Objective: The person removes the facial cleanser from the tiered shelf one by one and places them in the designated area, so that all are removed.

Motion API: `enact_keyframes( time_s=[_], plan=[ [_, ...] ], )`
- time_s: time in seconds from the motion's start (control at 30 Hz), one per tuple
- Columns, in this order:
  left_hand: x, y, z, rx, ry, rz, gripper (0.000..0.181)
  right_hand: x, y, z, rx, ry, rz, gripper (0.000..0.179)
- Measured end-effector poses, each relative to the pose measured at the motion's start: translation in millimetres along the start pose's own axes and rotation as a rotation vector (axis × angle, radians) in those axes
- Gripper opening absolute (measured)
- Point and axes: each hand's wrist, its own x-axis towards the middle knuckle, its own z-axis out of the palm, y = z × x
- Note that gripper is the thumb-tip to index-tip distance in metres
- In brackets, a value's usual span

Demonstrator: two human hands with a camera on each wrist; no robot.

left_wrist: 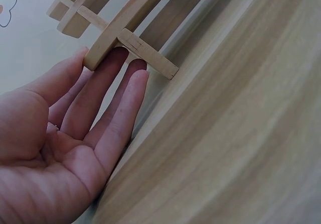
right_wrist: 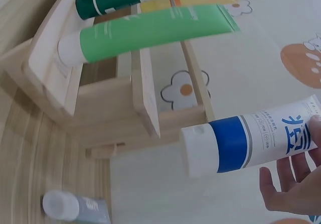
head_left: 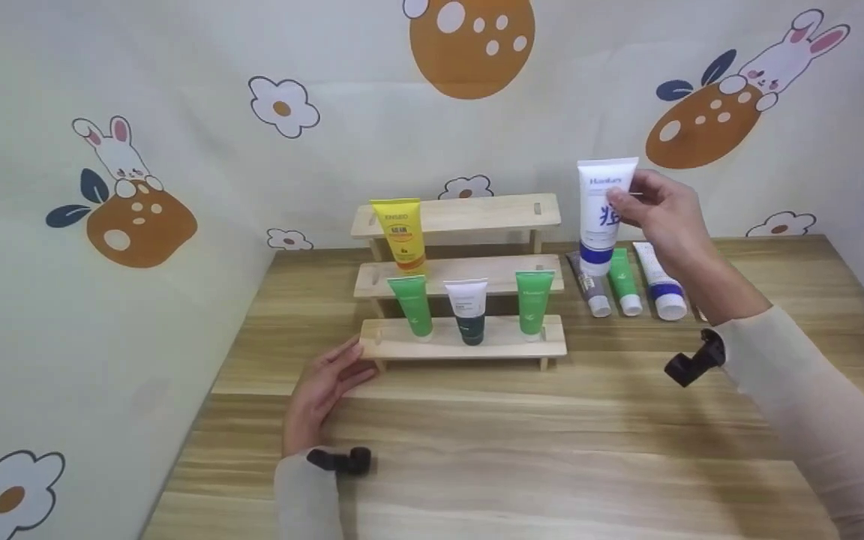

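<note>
My right hand point(head_left: 664, 210) holds a white squeeze tube point(head_left: 601, 217) with a blue band, cap down, in the air right of the three-tier wooden stand point(head_left: 503, 339). In the right wrist view, thumb and fingers grip the tube's upper end. At the left end of the lowest shelf, my left hand point(left_wrist: 65, 133) pinches the board, thumb at its edge and fingers underneath. A yellow tube point(head_left: 403, 238) stands on the middle shelf. On the lowest shelf stand a green tube point(head_left: 412, 306), a white and dark green tube point(head_left: 467, 309) and another green tube point(head_left: 533, 302).
Right of the stand lie a grey tube point(head_left: 593, 291), a green tube point(head_left: 623, 279) and a white tube with a blue band point(head_left: 659, 279). Something beside them is mostly hidden by my right arm. A patterned cloth wall point(head_left: 342, 165) rises behind the wooden table point(head_left: 477, 435).
</note>
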Motion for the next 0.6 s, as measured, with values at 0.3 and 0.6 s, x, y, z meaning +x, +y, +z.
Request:
enact_keyframes(
  time_s=[0.3, 0.6],
  plan=[
    [0.3, -0.5, -2.3, 0.007, 0.014, -0.016, 0.046, -2.4, 15, -41, -0.021, 0.056, 0.06, 0.063],
    [1.8, -1.7, 0.1, -0.026, 0.013, 0.012, 0.048, 4.8, 42, -75, 0.105, 0.157, 0.101, 0.066]
  ],
)
